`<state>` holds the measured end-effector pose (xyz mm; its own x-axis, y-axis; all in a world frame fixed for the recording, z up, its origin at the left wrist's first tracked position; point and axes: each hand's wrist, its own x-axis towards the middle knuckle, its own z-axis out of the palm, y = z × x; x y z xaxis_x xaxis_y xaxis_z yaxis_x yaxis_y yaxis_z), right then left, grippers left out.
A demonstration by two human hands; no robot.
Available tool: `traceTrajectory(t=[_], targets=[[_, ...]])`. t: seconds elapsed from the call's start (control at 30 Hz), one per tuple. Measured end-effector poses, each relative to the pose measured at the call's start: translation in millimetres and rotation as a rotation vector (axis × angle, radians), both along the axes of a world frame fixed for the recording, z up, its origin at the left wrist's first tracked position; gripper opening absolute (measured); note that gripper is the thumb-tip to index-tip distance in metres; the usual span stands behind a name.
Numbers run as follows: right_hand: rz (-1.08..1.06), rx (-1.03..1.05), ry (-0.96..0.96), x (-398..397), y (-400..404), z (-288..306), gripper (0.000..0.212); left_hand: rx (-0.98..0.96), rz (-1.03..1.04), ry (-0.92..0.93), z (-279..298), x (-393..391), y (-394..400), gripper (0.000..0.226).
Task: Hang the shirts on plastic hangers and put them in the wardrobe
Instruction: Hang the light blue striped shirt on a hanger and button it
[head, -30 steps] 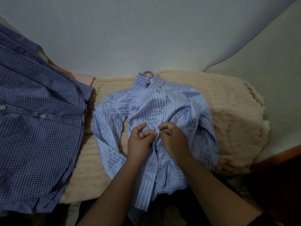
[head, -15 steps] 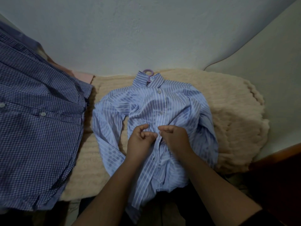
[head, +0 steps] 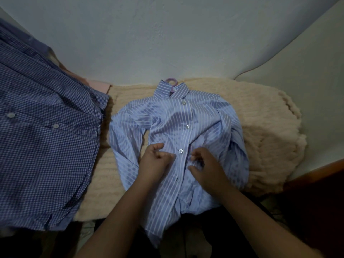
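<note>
Shirts two, striped [head: 178, 131], checked [head: 42, 138], hanger [head: 171, 83] one

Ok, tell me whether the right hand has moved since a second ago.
Yes. The right hand has slid rightward off the button placket, away from the left hand. A fastened button on the striped shirt now shows between them.

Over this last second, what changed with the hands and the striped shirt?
The left hand and right hand, pinched together on the striped shirt placket a second ago, have drawn apart, exposing a fastened third button between them. Both now rest loosely on the cloth. The purple hanger hook, checked shirt and cream blanket stayed put.
</note>
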<state>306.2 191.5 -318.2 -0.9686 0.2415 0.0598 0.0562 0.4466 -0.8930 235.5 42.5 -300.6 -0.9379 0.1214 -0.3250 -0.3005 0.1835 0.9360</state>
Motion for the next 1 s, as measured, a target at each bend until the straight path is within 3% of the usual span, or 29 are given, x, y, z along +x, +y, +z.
traceTrajectory(t=[0.13,0.23,0.3,0.4,0.5,0.67,0.8,0.9,0.93,1.0], targets=[[0.096,0.166,0.002,27.2,11.9,-5.7,0.032,-0.181,-0.203,0.197,3.0,31.8,-14.5,0.031],[0.110,0.325,0.077,42.9,12.0,-11.7,0.037,-0.227,-0.344,0.189,-5.5,51.1,-19.4,0.051],[0.117,0.393,0.090,51.2,8.6,-13.3,0.044,-0.357,-0.421,0.248,-12.5,57.3,-21.2,0.065],[0.089,0.454,0.114,62.5,2.8,-13.4,0.044,-0.432,-0.419,0.327,-14.5,63.5,-21.7,0.065],[0.012,0.402,0.095,70.8,-2.5,-9.2,0.032,-0.355,-0.308,0.294,-10.1,66.6,-22.4,0.047],[-0.156,0.268,-0.160,69.3,-2.6,0.1,0.049,-0.359,-0.183,0.324,-6.4,69.4,-20.2,0.033],[-0.209,0.255,-0.192,63.9,0.2,4.4,0.034,-0.347,-0.276,0.256,-4.5,75.7,-15.4,0.060],[-0.217,0.150,-0.203,65.7,9.9,7.5,0.037,-0.539,-0.379,0.290,-9.5,76.5,-13.0,0.084],[-0.232,0.206,-0.165,67.7,14.0,7.0,0.040,-0.576,-0.396,0.309,-9.6,76.7,-12.4,0.085],[-0.220,0.533,-0.023,72.3,19.2,3.6,0.046,-0.582,-0.407,0.341,-9.2,77.6,-11.5,0.080]])
